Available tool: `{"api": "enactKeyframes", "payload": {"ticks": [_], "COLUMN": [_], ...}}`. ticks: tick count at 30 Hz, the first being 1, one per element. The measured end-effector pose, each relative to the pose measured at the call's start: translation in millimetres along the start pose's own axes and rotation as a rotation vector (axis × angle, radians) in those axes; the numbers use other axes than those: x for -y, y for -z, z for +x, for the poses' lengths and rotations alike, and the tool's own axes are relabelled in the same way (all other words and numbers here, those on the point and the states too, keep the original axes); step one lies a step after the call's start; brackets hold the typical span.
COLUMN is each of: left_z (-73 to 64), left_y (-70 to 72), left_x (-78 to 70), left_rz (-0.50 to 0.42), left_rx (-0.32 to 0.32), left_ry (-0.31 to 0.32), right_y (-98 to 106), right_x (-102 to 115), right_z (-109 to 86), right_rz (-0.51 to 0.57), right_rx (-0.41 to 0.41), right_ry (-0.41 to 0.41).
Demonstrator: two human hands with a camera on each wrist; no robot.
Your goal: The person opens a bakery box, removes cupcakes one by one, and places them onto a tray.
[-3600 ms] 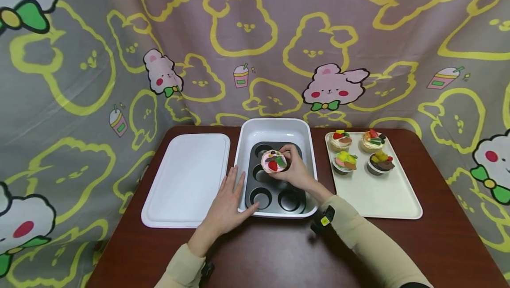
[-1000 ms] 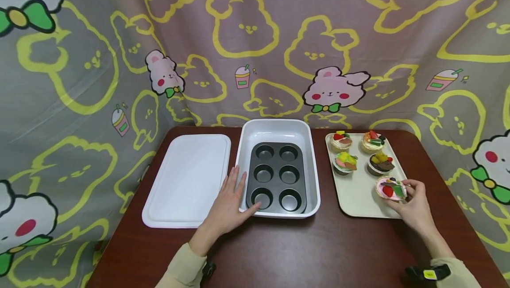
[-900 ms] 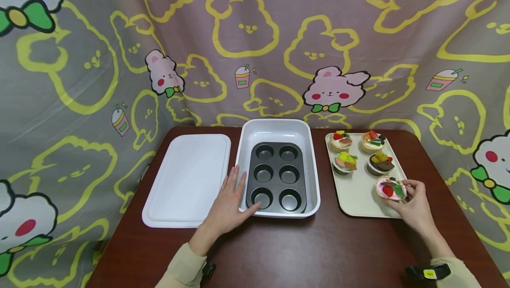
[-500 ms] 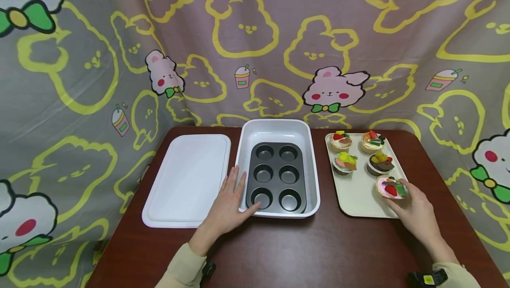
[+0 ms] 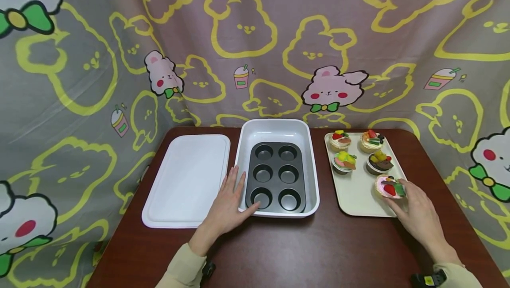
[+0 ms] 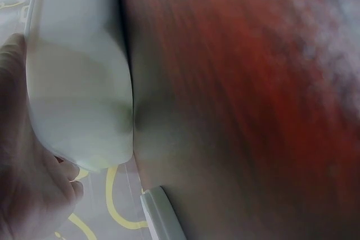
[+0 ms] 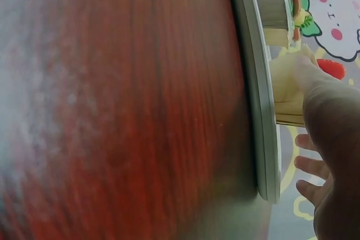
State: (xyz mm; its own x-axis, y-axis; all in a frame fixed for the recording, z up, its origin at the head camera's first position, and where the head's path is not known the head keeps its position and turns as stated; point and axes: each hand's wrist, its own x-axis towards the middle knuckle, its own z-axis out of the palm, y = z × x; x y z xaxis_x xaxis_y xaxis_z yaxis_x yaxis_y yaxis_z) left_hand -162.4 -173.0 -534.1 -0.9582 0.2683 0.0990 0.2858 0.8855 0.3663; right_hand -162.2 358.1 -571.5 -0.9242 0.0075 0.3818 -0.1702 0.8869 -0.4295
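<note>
In the head view, my left hand lies with fingers spread on the left rim of the white rectangular pan. A dark muffin tin with bare cups sits inside that pan. At the right, my right hand holds a pink-topped cupcake between thumb and fingers, low over the front of the cream tray. The right wrist view shows the thumb along the side of its pale wrapper, the other fingers loosely apart. Red and green fruit pieces top this cupcake.
Several other cupcakes stand farther back on the tray, among them a chocolate one and a yellow-topped one. A white lid lies left of the pan on the brown table. A patterned curtain hangs behind.
My right hand has carried the pink-topped cupcake from above the muffin tin to the cream tray's front right. It has since turned more upright and shifted slightly left. My left hand stays on the pan.
</note>
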Motion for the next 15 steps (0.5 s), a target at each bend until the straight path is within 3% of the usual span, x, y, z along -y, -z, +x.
{"api": "enactKeyframes", "payload": {"ticks": [8,15], "left_z": [0.7,0.8], "left_y": [-1.9,7.4], "left_x": [0.7,2.5], "left_rz": [0.008,0.046], "left_rx": [-0.014,0.033], "left_ry": [-0.012,-0.005], "right_y": [1.1,5.5], "right_x": [-1.6,4.8], "right_z": [-3.1,2.0], "right_rz": [0.009,0.030], "right_rx": [0.040,0.064], "right_ry": [-0.042,-0.026]}}
